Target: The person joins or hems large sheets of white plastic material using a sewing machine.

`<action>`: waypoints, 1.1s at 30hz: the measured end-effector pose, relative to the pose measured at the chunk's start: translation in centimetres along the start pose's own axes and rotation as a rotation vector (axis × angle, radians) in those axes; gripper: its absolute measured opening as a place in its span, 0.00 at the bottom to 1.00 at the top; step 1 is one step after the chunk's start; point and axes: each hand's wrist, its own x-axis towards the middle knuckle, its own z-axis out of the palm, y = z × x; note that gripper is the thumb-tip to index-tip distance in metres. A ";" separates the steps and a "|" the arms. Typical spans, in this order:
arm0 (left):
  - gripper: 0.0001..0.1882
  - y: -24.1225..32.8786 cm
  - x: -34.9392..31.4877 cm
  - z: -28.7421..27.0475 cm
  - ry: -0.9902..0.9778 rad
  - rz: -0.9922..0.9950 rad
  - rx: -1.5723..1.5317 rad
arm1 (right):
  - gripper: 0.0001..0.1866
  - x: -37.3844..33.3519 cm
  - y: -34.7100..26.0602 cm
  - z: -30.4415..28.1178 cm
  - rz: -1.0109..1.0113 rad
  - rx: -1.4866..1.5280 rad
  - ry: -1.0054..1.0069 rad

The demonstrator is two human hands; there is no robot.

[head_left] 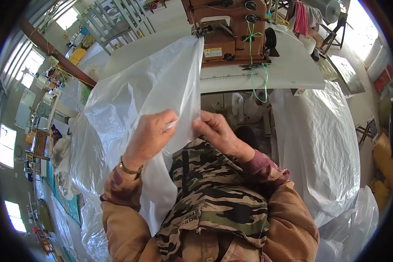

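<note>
Left hand (149,136), right hand (219,132) pinching translucent plastic (118,105), bag or sheet unclear

Forearms (123,185) angled inward, the left hand (150,136) curls closed and the right hand (217,132) pinches nearby.

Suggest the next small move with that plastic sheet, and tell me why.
Probably smooth the right-hand edge of the translucent plastic sheet straight: the left grip and right grip both pinch it, its top corner already reaches the brown sewing machine, and folds run through it, so straightening might help it lie evenly there.
</note>
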 end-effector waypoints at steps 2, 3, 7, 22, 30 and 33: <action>0.06 -0.1 -0.5 1.3 -0.076 -0.156 -0.080 | 0.12 0.1 0.7 0.7 0.054 -0.220 -0.094; 0.06 -0.4 -0.7 1.8 -0.078 -0.161 -0.080 | 0.12 0.0 1.1 1.4 -0.031 -0.239 -0.132; 0.06 -1.6 -1.8 3.4 -0.039 -0.168 -0.160 | 0.08 -0.2 2.5 2.6 -0.245 -0.449 -0.168; 0.09 -4.1 -2.3 3.8 0.017 -0.345 -0.364 | 0.10 0.4 5.9 2.2 -0.463 -0.820 -0.225; 0.04 -4.6 -1.4 -0.9 0.213 -0.253 -0.027 | 0.13 5.0 17.3 2.2 -0.126 -1.018 -0.269; 0.04 -3.5 0.4 -3.2 0.158 -0.138 0.139 | 0.14 8.9 18.2 9.7 -0.173 -0.968 -0.576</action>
